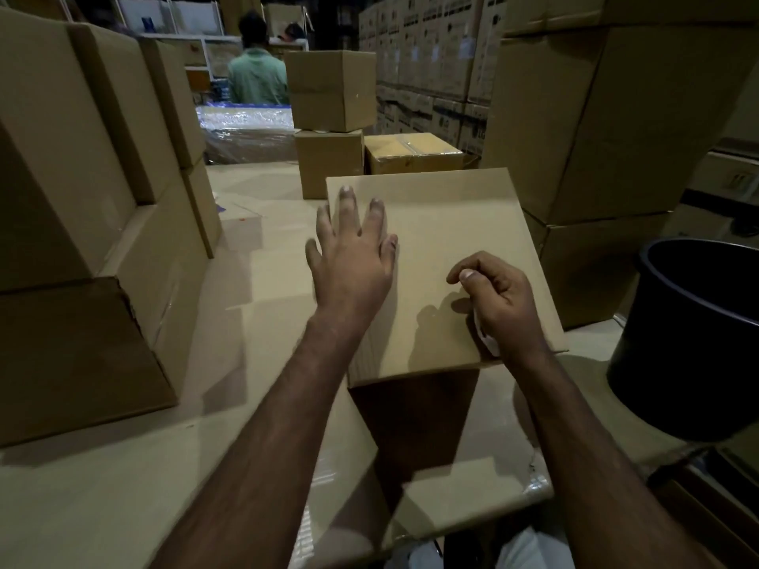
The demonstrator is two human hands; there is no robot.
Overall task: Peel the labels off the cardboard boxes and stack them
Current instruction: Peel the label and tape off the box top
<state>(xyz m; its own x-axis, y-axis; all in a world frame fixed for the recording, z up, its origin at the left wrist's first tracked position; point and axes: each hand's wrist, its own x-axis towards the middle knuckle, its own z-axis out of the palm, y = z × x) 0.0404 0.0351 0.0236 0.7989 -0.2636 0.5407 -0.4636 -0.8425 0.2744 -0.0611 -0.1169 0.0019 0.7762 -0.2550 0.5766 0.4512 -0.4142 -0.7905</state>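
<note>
The cardboard box [443,256] sits slightly turned, long axis running away from the person. The left hand [353,260] presses flat, fingers spread; the right hand [497,297] curls around white paper [486,336].

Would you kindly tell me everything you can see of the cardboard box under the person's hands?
The cardboard box is plain brown corrugated board, closed, its broad upper face tilted toward the camera and bare of any visible label. Its near side is in deep shadow. It rests on flattened cardboard covering the surface. The left hand lies flat on its upper face with fingers spread; the right hand is curled over the near right part, holding something white, possibly a peeled label.
</note>
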